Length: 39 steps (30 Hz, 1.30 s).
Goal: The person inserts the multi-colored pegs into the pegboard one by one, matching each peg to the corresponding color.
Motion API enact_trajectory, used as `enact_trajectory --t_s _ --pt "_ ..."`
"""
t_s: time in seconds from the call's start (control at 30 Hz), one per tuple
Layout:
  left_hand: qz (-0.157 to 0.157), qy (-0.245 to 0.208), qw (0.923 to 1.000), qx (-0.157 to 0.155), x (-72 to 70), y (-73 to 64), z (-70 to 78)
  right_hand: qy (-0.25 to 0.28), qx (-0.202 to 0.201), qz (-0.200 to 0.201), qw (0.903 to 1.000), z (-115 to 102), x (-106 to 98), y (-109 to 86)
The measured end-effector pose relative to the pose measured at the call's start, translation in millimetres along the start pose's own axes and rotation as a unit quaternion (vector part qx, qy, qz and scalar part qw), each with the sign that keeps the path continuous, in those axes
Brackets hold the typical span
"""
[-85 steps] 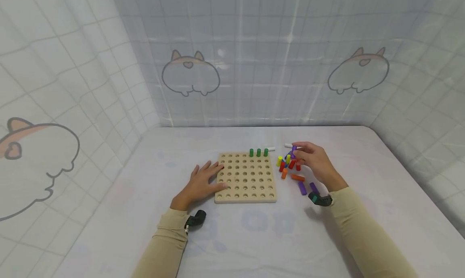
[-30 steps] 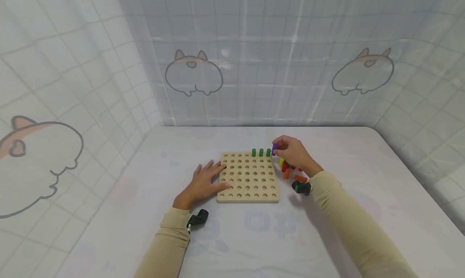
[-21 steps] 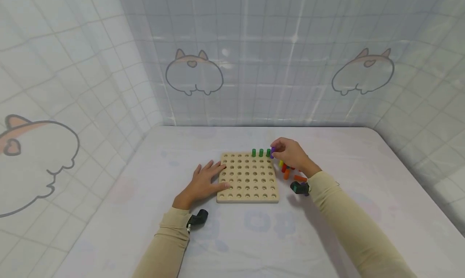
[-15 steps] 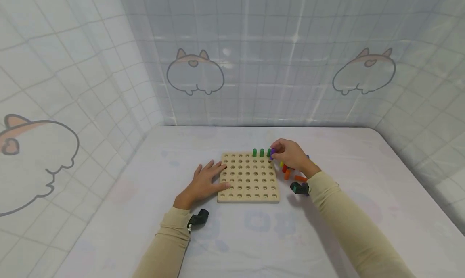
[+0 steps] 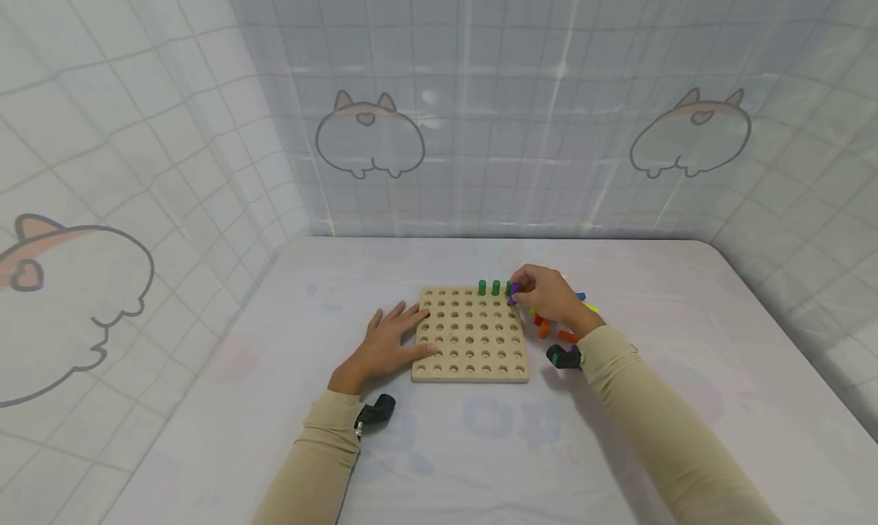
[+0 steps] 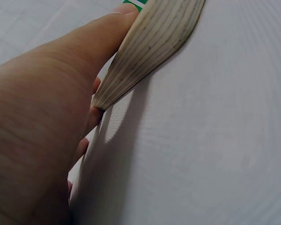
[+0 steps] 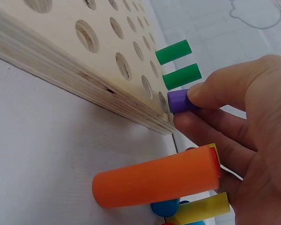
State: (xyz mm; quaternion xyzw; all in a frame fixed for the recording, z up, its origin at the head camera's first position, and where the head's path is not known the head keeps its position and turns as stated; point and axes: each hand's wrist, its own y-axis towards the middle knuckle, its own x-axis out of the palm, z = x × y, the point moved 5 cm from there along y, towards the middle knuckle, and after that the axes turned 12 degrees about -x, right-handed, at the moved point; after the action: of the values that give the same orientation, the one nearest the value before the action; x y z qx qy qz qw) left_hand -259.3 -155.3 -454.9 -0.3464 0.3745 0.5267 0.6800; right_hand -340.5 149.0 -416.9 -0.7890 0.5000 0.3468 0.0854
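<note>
A pale wooden pegboard (image 5: 469,378) with rows of round holes lies on the table. Three green pegs (image 5: 496,287) stand in its back row, toward the right. My left hand (image 5: 382,350) rests along the board's left edge, fingers spread and thumb over the top. In the left wrist view, its thumb (image 6: 103,35) lies against the layered board edge (image 6: 147,51). My right hand (image 5: 549,292) pinches a purple peg (image 7: 179,101) between thumb and fingers. That peg's free end is right at a hole near the back right corner, just in front of the rightmost green peg.
Loose pegs lie right of the board, partly hidden by my right hand: orange (image 5: 568,336), red (image 5: 538,320), blue (image 5: 581,296) and yellow (image 5: 591,308). An orange peg (image 7: 154,177) looms close in the right wrist view. A patterned curtain (image 5: 521,159) hangs behind the table.
My right hand has carried the purple peg left from above the loose pegs to the board's back right corner, then slightly down and nearer. The left hand keeps its place on the board.
</note>
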Motion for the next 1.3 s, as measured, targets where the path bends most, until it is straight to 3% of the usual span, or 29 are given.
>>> enact_trajectory --t_s 0.73,0.9,1.13,1.3 --pt "-0.009 -0.002 1.0000 0.001 -2.0 1.3 1.3 -0.026 0.001 -0.010 0.9996 -1 -4 -0.5" --pt "-0.006 -0.002 1.0000 0.004 -5.1 1.2 -0.3 -0.034 -0.010 0.017 0.9992 -7 -16 -3.6" --pt "-0.007 -0.008 0.9999 0.008 -5.7 2.7 0.3 0.018 -0.005 0.086 0.9961 -12 -35 -23.0" --pt "-0.007 -0.009 0.9999 0.006 -3.9 4.6 2.2 0.030 -0.006 0.110 0.9934 -12 -43 -37.8"
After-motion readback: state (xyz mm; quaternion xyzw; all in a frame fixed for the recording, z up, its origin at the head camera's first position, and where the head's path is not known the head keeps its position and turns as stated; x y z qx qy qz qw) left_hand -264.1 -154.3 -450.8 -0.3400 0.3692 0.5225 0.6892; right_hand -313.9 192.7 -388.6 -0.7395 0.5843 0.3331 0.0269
